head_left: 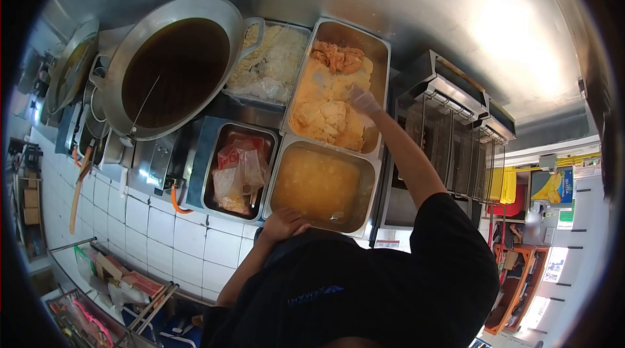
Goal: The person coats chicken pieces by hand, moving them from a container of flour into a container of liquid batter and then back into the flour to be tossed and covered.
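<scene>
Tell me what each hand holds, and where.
Left hand rests on the batter tray rim; gloved right hand is in the flour tray, grasp unclear.

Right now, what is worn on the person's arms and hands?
Short black sleeves; the shirt bears a small blue logo. The right hand seems to wear a thin clear glove; the left hand looks ungloved.
</scene>
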### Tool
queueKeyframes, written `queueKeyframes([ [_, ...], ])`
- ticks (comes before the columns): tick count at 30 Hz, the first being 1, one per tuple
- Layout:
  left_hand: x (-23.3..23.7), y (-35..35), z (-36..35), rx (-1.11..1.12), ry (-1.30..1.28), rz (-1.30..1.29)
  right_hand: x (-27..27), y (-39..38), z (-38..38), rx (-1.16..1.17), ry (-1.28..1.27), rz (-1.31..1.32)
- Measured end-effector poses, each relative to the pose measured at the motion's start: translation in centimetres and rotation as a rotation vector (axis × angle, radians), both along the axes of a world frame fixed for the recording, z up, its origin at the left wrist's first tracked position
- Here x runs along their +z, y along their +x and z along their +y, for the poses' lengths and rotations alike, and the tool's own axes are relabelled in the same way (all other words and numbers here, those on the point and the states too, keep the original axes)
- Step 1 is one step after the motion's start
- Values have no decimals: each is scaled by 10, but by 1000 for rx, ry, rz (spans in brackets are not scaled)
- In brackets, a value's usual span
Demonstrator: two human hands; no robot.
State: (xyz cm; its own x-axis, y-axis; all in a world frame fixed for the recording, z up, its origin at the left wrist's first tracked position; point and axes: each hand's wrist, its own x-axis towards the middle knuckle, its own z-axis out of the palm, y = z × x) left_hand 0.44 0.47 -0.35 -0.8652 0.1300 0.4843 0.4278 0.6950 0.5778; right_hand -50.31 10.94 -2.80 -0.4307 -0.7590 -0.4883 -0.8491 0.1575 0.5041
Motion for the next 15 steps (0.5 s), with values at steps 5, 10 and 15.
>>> queueKeyframes([
  [5, 8, -2, -2, 32, 10, 23, 5, 27, 5, -433, -505, -496],
  [10, 2, 1, 0, 42, 24, -1, 30, 16, -17, -432, -229, -547],
  [15, 3, -2, -1, 58, 24, 61, 32, 25, -1, -480, -479, -615],
])
